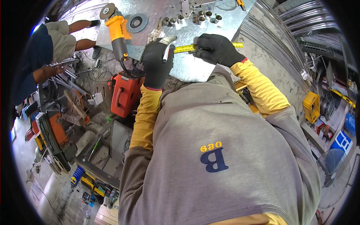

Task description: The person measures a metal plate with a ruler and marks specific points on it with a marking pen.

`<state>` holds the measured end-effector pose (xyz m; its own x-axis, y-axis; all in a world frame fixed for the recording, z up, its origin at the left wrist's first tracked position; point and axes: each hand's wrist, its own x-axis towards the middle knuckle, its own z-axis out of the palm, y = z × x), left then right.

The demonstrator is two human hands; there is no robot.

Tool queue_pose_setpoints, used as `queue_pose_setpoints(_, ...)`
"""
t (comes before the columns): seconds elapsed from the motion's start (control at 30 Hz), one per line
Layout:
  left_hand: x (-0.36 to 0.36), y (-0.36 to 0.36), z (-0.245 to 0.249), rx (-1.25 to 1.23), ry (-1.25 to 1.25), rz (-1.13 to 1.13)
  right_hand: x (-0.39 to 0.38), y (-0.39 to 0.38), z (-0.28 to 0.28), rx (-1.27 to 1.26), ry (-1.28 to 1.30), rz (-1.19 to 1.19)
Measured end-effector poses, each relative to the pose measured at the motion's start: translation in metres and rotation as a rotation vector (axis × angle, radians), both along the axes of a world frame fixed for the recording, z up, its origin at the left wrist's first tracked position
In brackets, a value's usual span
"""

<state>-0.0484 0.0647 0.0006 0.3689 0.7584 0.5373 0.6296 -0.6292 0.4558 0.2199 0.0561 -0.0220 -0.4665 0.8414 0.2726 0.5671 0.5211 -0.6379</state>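
Note:
Both of my hands wear black work gloves. My left hand (158, 63), closed, has a white marker (166, 54) with a dark end in its grip. A yellow tape measure blade (184, 48) runs from beside that hand across to the right. My right hand (219, 49) pinches the blade, whose far part sticks out past the glove over the table edge. Whether my left fingers also hold the tape is hidden. Beneath both hands lies a shiny sheet-metal tabletop (191, 67).
A yellow angle grinder (117, 32) and a flap disc (137, 23) lie left on the table; several short metal tube pieces (201, 17) stand at the back. An orange-red machine (125, 93) is below left. Another person (45, 48) stands at left. Metal tubes (277, 41) lie right.

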Motion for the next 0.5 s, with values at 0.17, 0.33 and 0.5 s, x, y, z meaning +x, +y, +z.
queue_pose_setpoints(0.17, 0.014, -0.017, 0.033, -0.972, -0.702, 0.212, 0.000, 0.000, -0.001, 0.012, 0.022, 0.006)
queue_pose_setpoints(0.33, 0.015, -0.018, 0.020, -1.013, -0.728, 0.165, -0.001, 0.000, -0.003, -0.023, -0.005, -0.005)
queue_pose_setpoints(0.5, 0.017, -0.022, 0.018, -1.030, -0.728, 0.109, 0.000, -0.001, -0.002, -0.008, -0.003, -0.004)
